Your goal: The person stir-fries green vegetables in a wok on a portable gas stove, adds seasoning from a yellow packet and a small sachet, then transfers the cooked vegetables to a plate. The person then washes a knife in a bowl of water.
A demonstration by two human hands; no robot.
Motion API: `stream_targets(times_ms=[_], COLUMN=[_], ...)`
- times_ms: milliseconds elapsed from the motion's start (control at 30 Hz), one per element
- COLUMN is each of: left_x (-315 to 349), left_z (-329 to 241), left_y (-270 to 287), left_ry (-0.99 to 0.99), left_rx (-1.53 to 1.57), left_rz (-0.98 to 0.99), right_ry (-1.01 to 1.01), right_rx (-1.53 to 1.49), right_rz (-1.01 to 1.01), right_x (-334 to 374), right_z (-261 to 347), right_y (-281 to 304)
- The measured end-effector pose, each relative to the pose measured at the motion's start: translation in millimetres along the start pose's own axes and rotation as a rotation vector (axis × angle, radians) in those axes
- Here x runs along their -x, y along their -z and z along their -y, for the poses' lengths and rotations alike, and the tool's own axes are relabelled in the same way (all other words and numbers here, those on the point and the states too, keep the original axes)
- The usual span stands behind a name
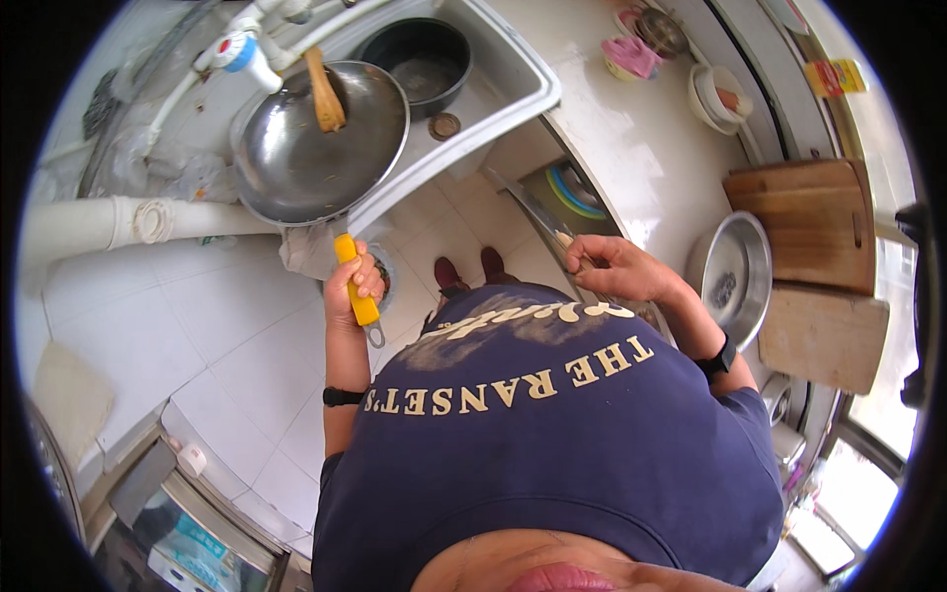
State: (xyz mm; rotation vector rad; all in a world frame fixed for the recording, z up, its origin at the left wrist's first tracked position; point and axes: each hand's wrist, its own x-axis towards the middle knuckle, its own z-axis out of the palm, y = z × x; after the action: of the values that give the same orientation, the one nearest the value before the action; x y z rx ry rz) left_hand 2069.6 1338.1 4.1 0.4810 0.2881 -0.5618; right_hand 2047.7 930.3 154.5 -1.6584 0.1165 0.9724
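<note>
My left hand (355, 281) is wrapped round the yellow handle (357, 286) of a metal wok (296, 173). The wok is by the sink's near left corner, close to the tap, with its inside facing up. A wooden spatula (325, 94) leans in it, and a few small bits cling to its surface. My right hand (617, 268) has its fingers curled together at the edge of an open drawer or cabinet door (538, 212) below the counter. What those fingers grip is hidden. Behind that edge show blue and green rimmed bowls (576, 190).
A dark round pot (419, 64) stands in the white sink (541, 89). The blue and white tap (237, 51) is at the far left. Along the right counter are a steel basin (735, 266), wooden cutting boards (809, 222) and white bowls (718, 99). A white pipe (113, 225) runs left.
</note>
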Motion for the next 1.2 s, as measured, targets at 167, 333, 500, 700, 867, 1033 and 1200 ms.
stream_targets(times_ms=[167,333,500,700,867,1033,1200], left_x=[-1,-5,-4,20,-27,-68,-95], left_z=[8,8,4,33,149,260,332], left_y=[7,18,27,-63,-193,-291,-332], left_ry=[0.075,0.15,0.017,-0.565,0.025,0.402,0.498], left_rx=[-0.097,-0.261,-0.381,-1.202,-1.364,-1.409,-1.468], left_rz=[-0.22,-0.329,-0.567,-0.732,0.063,0.509,0.743], right_ry=[-0.108,-0.041,0.079,0.33,0.455,0.505,0.489], right_rx=[0.123,0.16,0.186,0.104,0.19,0.206,0.22], right_rz=[-0.142,-0.184,-0.194,-0.264,-0.461,-0.659,-0.853], right_x=[15,34,62,128,184,225,260], right_z=[2,-6,-30,-77,-108,-142,-178], right_y=[-9,-12,0,26,48,57,63])
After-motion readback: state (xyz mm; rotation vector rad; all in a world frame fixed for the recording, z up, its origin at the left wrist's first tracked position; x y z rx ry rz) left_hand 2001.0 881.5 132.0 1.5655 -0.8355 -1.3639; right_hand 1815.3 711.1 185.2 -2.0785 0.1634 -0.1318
